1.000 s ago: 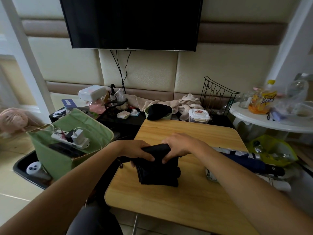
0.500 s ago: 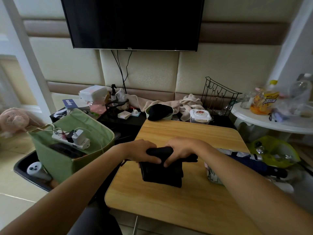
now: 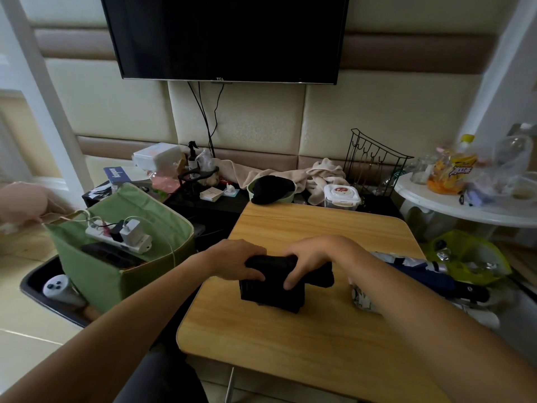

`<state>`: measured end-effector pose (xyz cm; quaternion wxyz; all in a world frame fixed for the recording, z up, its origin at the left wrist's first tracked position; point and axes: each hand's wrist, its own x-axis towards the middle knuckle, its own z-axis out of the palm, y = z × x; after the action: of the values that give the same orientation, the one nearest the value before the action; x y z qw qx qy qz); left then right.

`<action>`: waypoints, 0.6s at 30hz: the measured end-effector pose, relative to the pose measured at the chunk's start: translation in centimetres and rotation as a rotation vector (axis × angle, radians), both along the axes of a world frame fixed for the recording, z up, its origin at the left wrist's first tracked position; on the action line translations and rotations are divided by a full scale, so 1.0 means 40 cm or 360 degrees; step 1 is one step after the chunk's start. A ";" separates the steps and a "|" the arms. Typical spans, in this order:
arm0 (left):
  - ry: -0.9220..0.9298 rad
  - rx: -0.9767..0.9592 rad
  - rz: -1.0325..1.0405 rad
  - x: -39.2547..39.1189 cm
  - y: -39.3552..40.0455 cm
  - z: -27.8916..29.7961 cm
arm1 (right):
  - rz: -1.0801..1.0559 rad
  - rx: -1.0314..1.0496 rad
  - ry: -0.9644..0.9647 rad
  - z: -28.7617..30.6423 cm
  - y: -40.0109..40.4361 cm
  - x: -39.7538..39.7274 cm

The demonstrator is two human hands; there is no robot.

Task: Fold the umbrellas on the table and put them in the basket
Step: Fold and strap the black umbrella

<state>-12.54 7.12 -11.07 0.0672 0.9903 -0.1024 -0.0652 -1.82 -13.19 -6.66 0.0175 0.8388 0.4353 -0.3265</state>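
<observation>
2 hands grip the black umbrella mid-table, its long axis running left-right: left hand and right hand curl over it. Green basket sits left, nearer the left hand.

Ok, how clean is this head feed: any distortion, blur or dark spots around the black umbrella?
Head view: wide-angle bending bows the wall panels and the table edges; the room is dim, so the black umbrella shows almost no fold detail under the left hand and right hand; the white side table items look soft.
</observation>
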 end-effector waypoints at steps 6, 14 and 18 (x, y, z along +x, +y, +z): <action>-0.0461 0.0149 0.0030 0.006 -0.020 -0.009 | -0.0222 0.0154 0.0179 -0.003 -0.043 0.025; 0.0143 -0.0222 0.0076 0.024 -0.031 0.010 | -0.0017 0.0297 -0.0378 -0.059 -0.046 0.025; 0.0515 -0.0678 0.0228 0.014 -0.036 0.027 | 0.0115 0.0378 -0.0662 -0.052 -0.045 0.016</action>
<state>-11.98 5.69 -10.00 0.2939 0.9353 -0.0314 -0.1947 -1.17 -15.00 -8.75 0.0196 0.8680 0.4876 -0.0923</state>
